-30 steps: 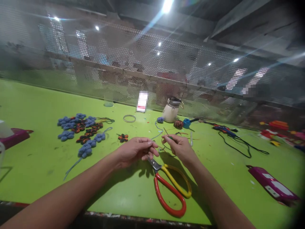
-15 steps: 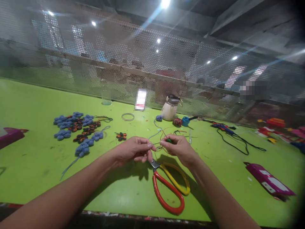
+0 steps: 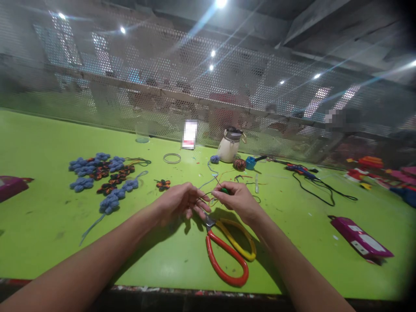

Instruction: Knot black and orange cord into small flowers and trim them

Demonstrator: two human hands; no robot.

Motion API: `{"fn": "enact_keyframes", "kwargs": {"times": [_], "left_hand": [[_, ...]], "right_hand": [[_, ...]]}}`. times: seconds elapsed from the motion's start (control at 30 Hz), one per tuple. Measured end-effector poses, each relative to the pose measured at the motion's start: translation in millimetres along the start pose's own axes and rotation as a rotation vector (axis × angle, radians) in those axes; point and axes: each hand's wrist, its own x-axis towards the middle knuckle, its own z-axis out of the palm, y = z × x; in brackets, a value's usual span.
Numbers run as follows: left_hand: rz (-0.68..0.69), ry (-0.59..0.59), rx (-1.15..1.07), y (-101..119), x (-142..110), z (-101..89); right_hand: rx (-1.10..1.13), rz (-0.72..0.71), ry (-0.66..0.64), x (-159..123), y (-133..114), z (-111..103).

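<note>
From my remote view, my bare left forearm (image 3: 110, 247) and right forearm (image 3: 289, 255) slanted inward. My left hand (image 3: 182, 200) had its fingers partly bent and loosely spread; near it, my right hand (image 3: 234, 197) pinched thumb against forefinger.

Slim green-handled tool (image 3: 224, 190), tilted, thin dark yarn (image 3: 205, 195) between the hands (image 3: 239, 201)
</note>
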Motion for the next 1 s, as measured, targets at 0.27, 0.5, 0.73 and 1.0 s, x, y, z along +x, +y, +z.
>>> {"fn": "enact_keyframes", "kwargs": {"times": [0.27,0.5,0.73,1.0], "left_hand": [[0.032,-0.004,0.094,-2.6,-0.2,1.6],[0.044,-0.011,0.232,-2.7,-3.4,2.5],[0.118,-0.042,0.037,1.7,-5.6,2.2],[0.192,0.079,-0.024,0.5,-4.6,2.0]], "right_hand": [[-0.016,-0.004,-0.021,-0.4,1.2,0.8],[0.002,0.017,-0.024,1.1,3.6,-0.5],[0.075,0.048,-0.037,2.5,5.9,-1.1],[0.104,0.083,-0.016,0.4,0.5,3.2]]}}
